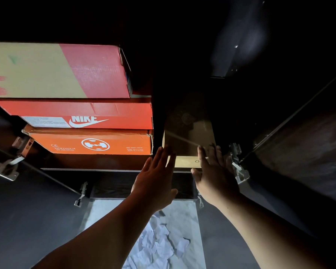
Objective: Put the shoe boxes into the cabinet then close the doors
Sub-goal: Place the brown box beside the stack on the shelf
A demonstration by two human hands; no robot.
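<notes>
1. Head view: your fingers (164,154) are spread flat and released, gripping nothing. Your left hand (155,177) and right hand (215,175) press their palms against the front face of a brown shoe box (188,140).
2. That box sits in the right compartment of the cabinet (109,169), its front face near the shelf's front edge.
3. Three more boxes are stacked in the left compartment: a tan-and-red box (56,70) on top, a red Nike box (81,115) below it, an orange box (89,144) at the bottom.
4. Risk, as a judgement: uneven pushing could skew the brown box against the compartment walls, leaving it proud and blocking the doors.
5. The compartment is dark behind the box; its depth cannot be told. Both doors stand open, with a hinge (239,169) beside your right hand.
</notes>
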